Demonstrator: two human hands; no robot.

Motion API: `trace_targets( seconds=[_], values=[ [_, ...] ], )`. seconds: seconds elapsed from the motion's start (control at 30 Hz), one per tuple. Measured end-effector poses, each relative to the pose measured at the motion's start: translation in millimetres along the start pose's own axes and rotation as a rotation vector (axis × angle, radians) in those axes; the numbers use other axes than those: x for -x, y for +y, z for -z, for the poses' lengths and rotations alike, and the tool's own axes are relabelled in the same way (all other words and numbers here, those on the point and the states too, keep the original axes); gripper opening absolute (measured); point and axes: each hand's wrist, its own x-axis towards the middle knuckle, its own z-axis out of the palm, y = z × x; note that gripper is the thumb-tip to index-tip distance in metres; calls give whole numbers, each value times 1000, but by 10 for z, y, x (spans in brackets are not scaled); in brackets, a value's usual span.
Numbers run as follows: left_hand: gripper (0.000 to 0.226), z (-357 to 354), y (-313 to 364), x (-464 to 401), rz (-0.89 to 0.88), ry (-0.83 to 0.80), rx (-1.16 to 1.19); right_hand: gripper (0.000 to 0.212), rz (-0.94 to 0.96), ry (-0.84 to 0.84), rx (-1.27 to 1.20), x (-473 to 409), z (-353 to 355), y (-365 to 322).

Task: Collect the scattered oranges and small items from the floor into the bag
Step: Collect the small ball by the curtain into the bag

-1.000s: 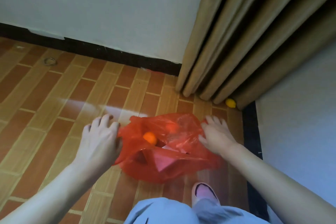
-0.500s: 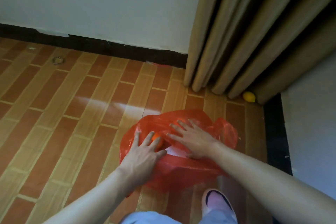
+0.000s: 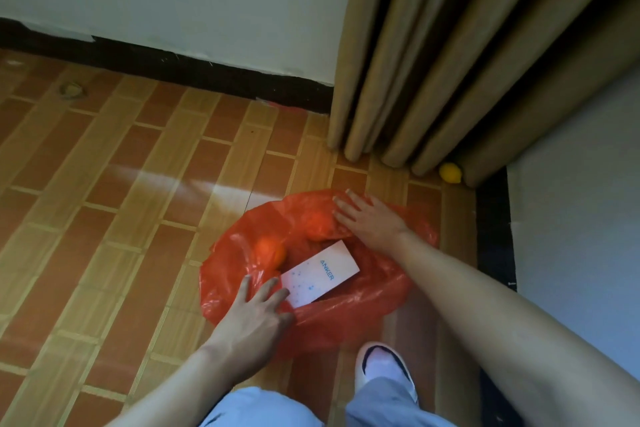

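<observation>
Curtain (image 3: 450,73) half-hiding yellow fruit (image 3: 450,173)

Home: curtain (image 3: 433,73), tiled floor (image 3: 104,204)

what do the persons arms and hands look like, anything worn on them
Both arms are bare, with no sleeves in view. The left hand and right hand wear no gloves, rings, watch or bands that can be seen. The nails look short and unpainted. No markings show on either forearm.
</observation>
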Motion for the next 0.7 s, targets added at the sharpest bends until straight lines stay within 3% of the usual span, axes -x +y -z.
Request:
trace_targets(
  seconds=[0.13, 0.23, 0.37, 0.6, 0.7],
  values=[
    [55, 53, 16, 12, 31, 69, 31, 70, -40, 76, -158, 72, 18, -52],
    [66, 156, 8, -55, -2, 184, 43, 77, 121, 210, -102, 98, -68, -248],
    [70, 191, -47, -185, -36, 204, 27, 76, 314, 286, -23, 101, -222, -405],
    [60, 132, -73, -260, -97, 135, -25, 71, 468, 162, 148, 32, -315, -207],
    [61, -2, -72, -205, -161, 149, -72, 69, 446, 105, 217, 0, -378, -96]
  ],
)
